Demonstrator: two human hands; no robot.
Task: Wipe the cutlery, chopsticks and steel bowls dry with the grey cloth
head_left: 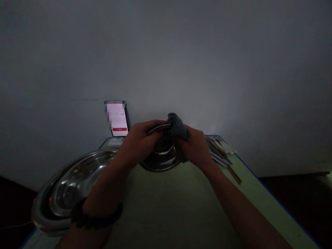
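Note:
My left hand (141,140) pinches the curved rim of a small metal dish (159,128) above the middle of the table; its exact shape is partly hidden by my hands. In my right hand (195,143) is a bunched dark checked cloth (177,126), pressed against the right side of that rim. Just below both hands shows a shiny round metal bowl (162,164). Dim light makes it hard to tell whether the held dish and this bowl touch.
Two large nested metal basins (41,214) stand at the left of the green table (176,207). A lit phone (119,119) leans upright by the wall. At the right lie several metal utensils (219,159), chopsticks (234,174) and white spoons (228,148).

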